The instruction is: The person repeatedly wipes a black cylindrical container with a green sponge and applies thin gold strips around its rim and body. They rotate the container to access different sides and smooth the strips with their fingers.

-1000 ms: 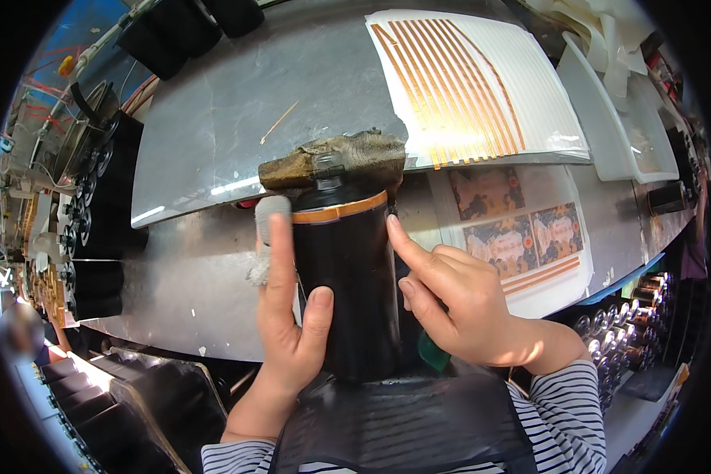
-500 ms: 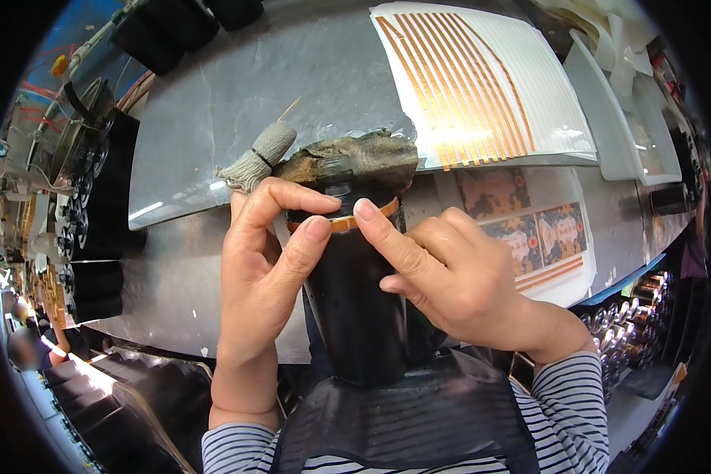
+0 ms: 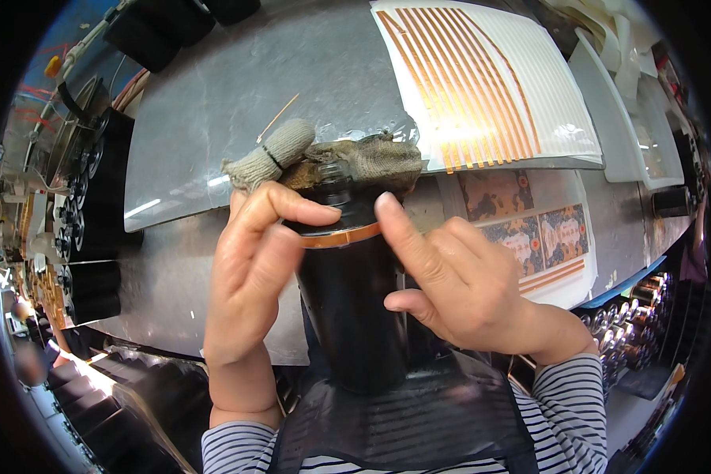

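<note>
Flanking a black cylinder's (image 3: 351,308) orange band (image 3: 344,236), my left grip (image 3: 249,265) and right grip (image 3: 460,272) curl half-open, empty; uneven pressing could skew it.

The foot of the black cylinder (image 3: 351,308) is lost to me against the dark apron (image 3: 387,419) below it. Its copper band (image 3: 344,237) slips behind the right hand's (image 3: 474,292) forefinger. On the cylinder's left, a grey knit cover (image 3: 284,148) hides one finger of the left hand (image 3: 249,268). Well above and left of the cylinder, black containers (image 3: 158,30) are cut off by the upper edge; right of it, fine markings on the patterned pieces (image 3: 562,231) are too small to read.
</note>
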`<control>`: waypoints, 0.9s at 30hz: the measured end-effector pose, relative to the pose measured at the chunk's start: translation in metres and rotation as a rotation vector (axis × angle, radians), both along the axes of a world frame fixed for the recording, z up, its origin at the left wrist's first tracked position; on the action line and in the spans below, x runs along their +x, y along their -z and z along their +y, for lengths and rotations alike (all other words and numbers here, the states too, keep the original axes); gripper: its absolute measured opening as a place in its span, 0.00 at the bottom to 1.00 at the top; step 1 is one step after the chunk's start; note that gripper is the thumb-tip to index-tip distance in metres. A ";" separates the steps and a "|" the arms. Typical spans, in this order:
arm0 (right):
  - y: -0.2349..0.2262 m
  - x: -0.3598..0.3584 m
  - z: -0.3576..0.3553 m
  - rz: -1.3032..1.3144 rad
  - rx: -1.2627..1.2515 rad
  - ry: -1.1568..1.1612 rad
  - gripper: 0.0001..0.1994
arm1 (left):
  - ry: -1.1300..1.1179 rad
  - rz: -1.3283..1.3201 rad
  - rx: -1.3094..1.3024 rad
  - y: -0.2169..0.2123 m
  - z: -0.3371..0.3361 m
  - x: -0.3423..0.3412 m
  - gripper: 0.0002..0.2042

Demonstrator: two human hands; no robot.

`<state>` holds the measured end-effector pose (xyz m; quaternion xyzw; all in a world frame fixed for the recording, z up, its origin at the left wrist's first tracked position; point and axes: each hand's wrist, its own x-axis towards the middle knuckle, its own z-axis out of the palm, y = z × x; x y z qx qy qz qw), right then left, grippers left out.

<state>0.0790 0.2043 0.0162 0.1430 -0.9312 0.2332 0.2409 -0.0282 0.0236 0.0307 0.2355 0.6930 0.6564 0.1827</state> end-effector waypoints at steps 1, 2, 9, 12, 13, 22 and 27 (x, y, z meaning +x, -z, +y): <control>0.001 0.000 0.001 -0.018 0.006 -0.011 0.31 | 0.023 -0.016 0.011 -0.002 -0.001 -0.002 0.09; 0.002 0.001 0.002 -0.036 0.012 -0.027 0.32 | 0.017 0.014 -0.032 -0.004 0.000 0.001 0.09; 0.002 0.001 0.001 -0.063 0.018 -0.041 0.32 | -0.043 0.052 -0.096 -0.004 0.006 0.005 0.09; 0.002 0.000 0.001 -0.042 0.030 -0.038 0.32 | -0.047 0.099 -0.154 -0.006 0.007 0.004 0.08; 0.002 0.000 0.001 -0.040 0.035 -0.036 0.32 | -0.046 0.119 -0.176 -0.007 0.007 0.003 0.08; 0.003 0.000 0.002 -0.036 0.043 -0.050 0.31 | -0.003 0.051 -0.170 -0.008 0.003 -0.004 0.06; 0.003 0.000 0.001 -0.037 0.040 -0.050 0.31 | -0.034 0.177 -0.217 -0.007 0.009 -0.001 0.06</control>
